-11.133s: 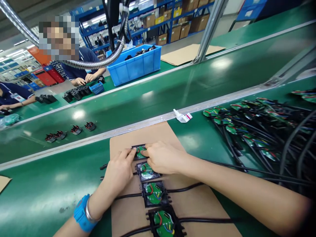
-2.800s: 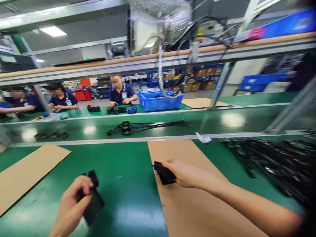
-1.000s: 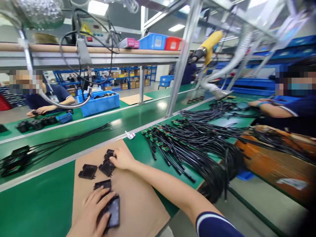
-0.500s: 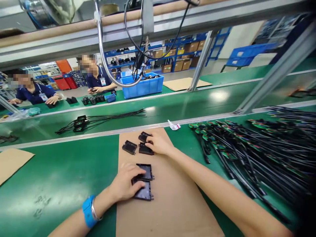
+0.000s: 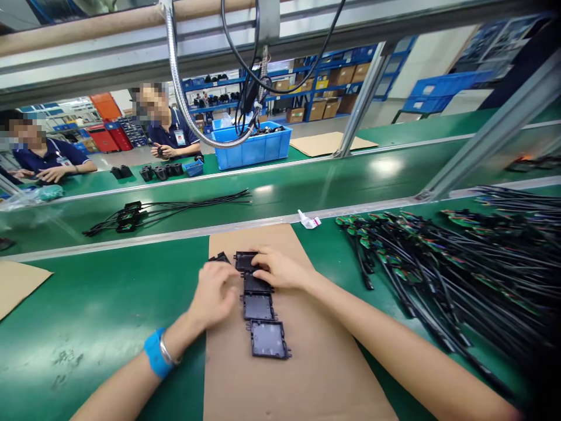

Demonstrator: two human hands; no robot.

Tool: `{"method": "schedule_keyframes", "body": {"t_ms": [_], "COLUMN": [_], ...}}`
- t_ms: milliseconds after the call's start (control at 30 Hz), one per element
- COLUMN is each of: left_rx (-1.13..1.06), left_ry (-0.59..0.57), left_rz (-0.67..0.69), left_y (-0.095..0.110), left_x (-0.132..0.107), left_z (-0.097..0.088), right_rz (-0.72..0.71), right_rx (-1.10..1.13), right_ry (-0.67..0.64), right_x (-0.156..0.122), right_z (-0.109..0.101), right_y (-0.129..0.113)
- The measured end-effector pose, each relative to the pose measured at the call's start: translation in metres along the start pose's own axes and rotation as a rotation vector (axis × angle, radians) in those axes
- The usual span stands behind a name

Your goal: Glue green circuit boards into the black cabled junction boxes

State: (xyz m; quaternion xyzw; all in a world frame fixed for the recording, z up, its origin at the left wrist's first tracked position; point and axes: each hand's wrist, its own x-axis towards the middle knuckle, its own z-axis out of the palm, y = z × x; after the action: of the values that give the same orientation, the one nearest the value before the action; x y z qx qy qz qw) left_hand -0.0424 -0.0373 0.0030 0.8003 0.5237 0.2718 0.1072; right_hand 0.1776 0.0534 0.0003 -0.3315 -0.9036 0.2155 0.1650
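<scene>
Right hand (image 5: 283, 268) has its thumb and fingers draped over the far two of four shallow black rectangular plastic trays (image 5: 268, 339) on a flat tan cardboard sheet (image 5: 307, 380); can't tell if they're pinching or just resting. Left hand (image 5: 214, 295) is loosely curled, nothing visibly gripped, a skewed fifth black tray (image 5: 220, 257) just past its fingertips. The row's kinda stepped, so I'd nudge edges square with light fingertips and avoid snagging those stubby side prongs (image 5: 288, 352).
</scene>
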Motion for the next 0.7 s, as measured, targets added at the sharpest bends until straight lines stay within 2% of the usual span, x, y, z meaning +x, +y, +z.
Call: {"method": "schedule_keyframes", "body": {"t_ms": [133, 233, 400, 500, 567, 633, 700], "left_rx": [0.044, 0.065, 0.139, 0.144, 0.130, 0.105, 0.068], "left_ry": [-0.057, -0.073, 0.105, 0.107, 0.069, 0.047, 0.051], "left_rz": [-0.010, -0.013, -0.103, -0.082, -0.019, 0.062, 0.144], "left_y": [-0.056, -0.074, -0.072, -0.063, -0.052, -0.040, -0.037], "left_x": [0.013, 0.024, 0.070, 0.092, 0.095, 0.089, 0.079], "left_z": [-0.026, -0.030, -0.011, 0.005, 0.013, 0.020, 0.027], "right_rz": [0.020, 0.026, -0.004, -0.027, -0.032, -0.033, -0.021], "right_rx": [0.013, 0.030, 0.068, 0.069, 0.043, -0.008, -0.075], "right_ry": [0.014, 0.048, 0.096, 0.117, 0.137, 0.150, 0.154], "right_x": [-0.009, -0.011, -0.010, -0.008, -0.009, -0.014, -0.019], "right_z": [0.002, 0.005, 0.010, 0.011, 0.013, 0.015, 0.017], "right_y": [-0.005, -0.007, -0.001, 0.001, -0.006, -0.018, -0.031]}}
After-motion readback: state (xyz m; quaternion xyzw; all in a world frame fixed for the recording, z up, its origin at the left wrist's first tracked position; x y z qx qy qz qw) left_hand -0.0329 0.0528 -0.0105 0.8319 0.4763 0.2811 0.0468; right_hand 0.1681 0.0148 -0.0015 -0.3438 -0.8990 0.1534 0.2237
